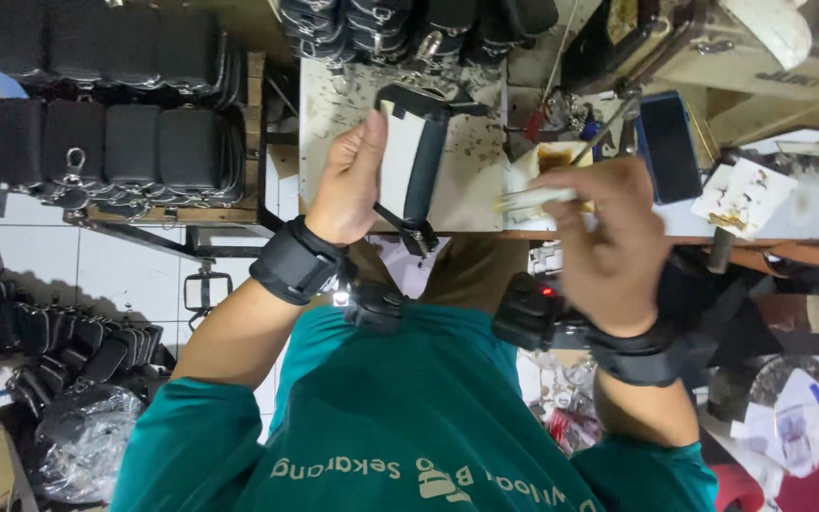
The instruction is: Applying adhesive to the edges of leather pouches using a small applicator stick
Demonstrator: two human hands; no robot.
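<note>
My left hand (pixel 348 180) rests on a worn white work board (pixel 471 180) and holds a long black strap piece (pixel 424 166) with a metal clasp at its near end. The thumb lies along the strap's left edge. My right hand (pixel 609 237) is closed around a thin pale brush (pixel 537 197), which is blurred and points left toward the strap. Just beyond the brush tip stands a small glue-stained container (pixel 552 156). Both wrists wear black bands.
Rows of black zip pouches (pixel 116 142) fill a wooden shelf at the left, and more pouches (pixel 409 24) line the far edge. A dark phone (pixel 670 147) and a stained paper scrap (pixel 741 194) lie to the right. More pouches (pixel 68 341) are heaped on the tiled floor.
</note>
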